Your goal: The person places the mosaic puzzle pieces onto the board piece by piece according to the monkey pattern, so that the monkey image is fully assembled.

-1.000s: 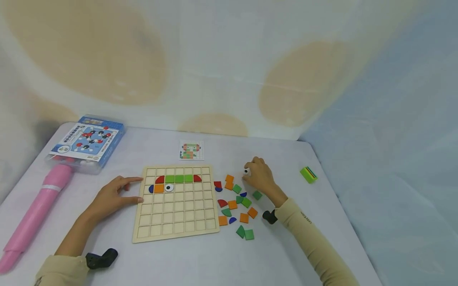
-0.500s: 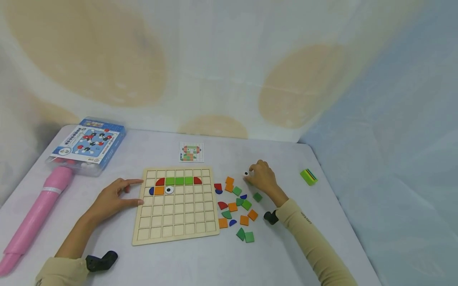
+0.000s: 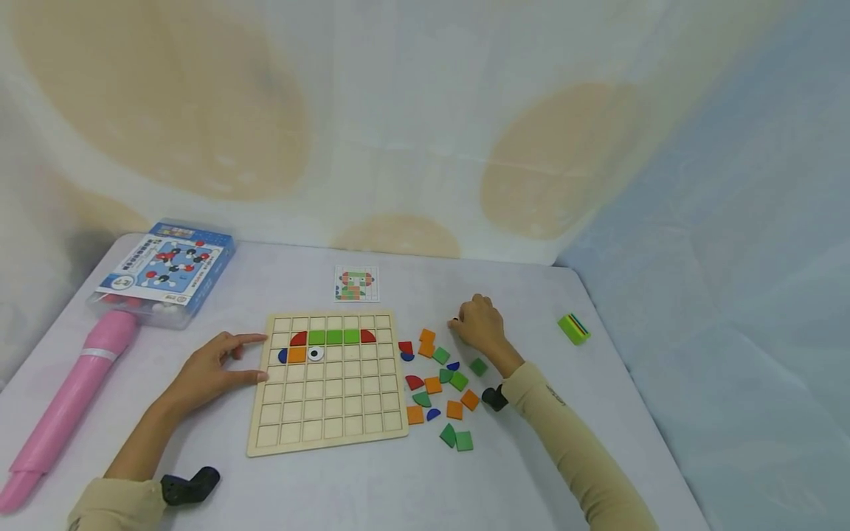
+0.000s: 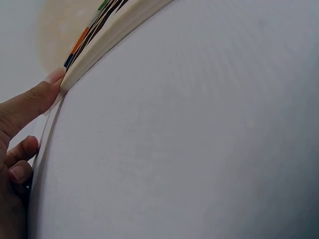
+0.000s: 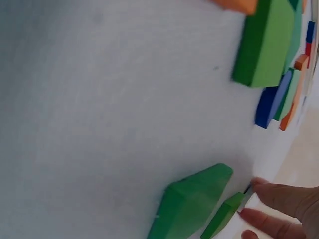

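Pinching eye piece, right hand arches down; left hand, fingers spread, touches board edge.

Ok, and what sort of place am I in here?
Probably an indoor corner set up for puzzle play or learning, though I can't tell whether it's a home or a studio. The wooden grid board, the loose coloured tiles and the patterned sheet behind the table suggest it.

Board: pale tan, sq. grid. Loose pcs: grn, org, red, blue. Inset eye disc: wht w/ blk dot. Tube: pink.
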`<state>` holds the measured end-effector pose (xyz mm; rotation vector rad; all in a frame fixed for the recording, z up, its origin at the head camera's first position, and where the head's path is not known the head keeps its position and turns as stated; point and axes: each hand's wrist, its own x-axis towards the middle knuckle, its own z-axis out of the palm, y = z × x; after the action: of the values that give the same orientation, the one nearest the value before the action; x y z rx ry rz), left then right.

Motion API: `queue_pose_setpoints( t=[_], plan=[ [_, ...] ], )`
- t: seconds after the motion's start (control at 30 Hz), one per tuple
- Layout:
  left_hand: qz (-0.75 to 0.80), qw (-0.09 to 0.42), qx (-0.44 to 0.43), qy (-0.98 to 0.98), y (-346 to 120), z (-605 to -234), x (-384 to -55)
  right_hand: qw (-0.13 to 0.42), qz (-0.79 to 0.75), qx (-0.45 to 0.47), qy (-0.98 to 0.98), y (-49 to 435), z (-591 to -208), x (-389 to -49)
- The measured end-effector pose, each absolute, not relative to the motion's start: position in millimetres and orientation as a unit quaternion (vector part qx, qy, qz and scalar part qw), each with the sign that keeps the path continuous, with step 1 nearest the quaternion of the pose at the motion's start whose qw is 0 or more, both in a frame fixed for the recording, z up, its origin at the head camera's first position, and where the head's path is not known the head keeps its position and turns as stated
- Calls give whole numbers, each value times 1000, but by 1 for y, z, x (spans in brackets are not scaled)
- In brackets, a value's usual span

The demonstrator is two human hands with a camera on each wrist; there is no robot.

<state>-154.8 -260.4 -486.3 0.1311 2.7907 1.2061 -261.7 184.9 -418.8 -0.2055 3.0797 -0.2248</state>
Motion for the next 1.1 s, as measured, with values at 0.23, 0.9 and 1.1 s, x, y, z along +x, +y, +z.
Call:
queue_pose_setpoints(
  t=[0.23, 0.9, 1.1],
  plan=[
    [393, 47, 39, 917, -262, -486, -154, 35, -113, -84, 989, 187, -416, -258],
    [394, 46, 42, 917, -260, -488, -153, -4, -107, -105, 989, 179, -421, -252],
    [387, 41, 47, 920, -259, -488, -155, -40, -140, -185, 972, 140, -408, -233]
  ],
)
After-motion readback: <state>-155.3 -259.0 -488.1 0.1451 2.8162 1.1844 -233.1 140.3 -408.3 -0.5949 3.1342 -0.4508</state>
